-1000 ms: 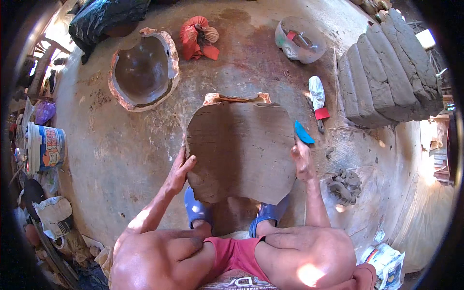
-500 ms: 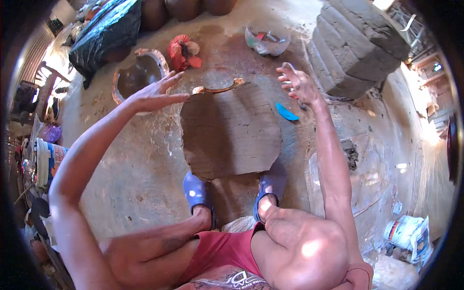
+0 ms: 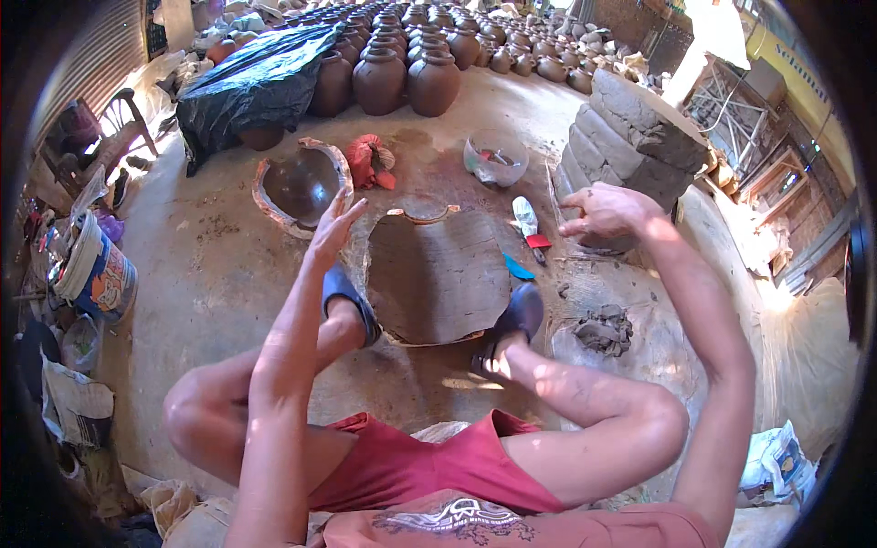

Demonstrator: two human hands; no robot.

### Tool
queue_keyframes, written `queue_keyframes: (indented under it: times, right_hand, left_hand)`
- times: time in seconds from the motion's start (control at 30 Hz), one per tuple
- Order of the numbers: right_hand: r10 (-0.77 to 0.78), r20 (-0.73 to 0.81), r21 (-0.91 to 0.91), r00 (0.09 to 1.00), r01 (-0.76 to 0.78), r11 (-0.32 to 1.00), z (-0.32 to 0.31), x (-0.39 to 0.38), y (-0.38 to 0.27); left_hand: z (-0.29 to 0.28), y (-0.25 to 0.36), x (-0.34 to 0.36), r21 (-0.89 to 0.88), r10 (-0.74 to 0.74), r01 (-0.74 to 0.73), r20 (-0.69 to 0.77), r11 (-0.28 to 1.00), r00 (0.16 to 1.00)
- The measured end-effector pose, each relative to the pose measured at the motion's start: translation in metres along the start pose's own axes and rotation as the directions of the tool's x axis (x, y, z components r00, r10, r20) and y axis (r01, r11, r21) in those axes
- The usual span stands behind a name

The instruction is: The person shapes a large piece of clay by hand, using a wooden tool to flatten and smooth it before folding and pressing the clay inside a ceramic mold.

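Observation:
A broad grey-brown clay slab [image 3: 438,283] lies between my feet, its middle sagging in a curve. At its far edge shows an orange-brown broken rim [image 3: 425,217]; the rest of what lies beneath is hidden. My left hand [image 3: 334,228] is raised at the slab's left side, fingers stretched and holding nothing. Beyond the slab's right side, near the clay stack, hangs my right hand [image 3: 607,212], empty, with its fingers loosely bent and apart. A blue flat piece [image 3: 519,267] lies at the slab's right edge, with a red flat piece [image 3: 537,241] nearby.
A broken pot section [image 3: 306,187], a red cloth [image 3: 369,163] and a clear bowl [image 3: 496,158] lie farther out. Stacked clay blocks [image 3: 630,146] stand at right, with clay scraps [image 3: 603,330] nearer. Many round pots [image 3: 379,82] fill the back; a bucket [image 3: 96,274] stands left.
The view has tilted up, showing the rows of pots. The slab, flat-looking before, now sags in the middle. My feet and knees have spread wider; both hands are off the slab.

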State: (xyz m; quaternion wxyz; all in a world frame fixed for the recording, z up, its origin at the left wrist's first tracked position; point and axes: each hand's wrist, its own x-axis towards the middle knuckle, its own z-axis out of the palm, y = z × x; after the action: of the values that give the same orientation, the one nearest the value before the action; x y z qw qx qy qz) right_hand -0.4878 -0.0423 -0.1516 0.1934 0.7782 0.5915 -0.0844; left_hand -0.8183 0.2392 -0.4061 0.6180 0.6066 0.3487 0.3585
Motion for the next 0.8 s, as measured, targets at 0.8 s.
queue_keyframes:
  times: [0.8]
  right_hand:
    - [0.434, -0.277, 0.871, 0.857, 0.034, 0.489, 0.265, 0.173, -0.122]
  left_hand:
    - [0.062, -0.108, -0.029, 0.647, 0.003, 0.057, -0.090, 0.760, 0.996]
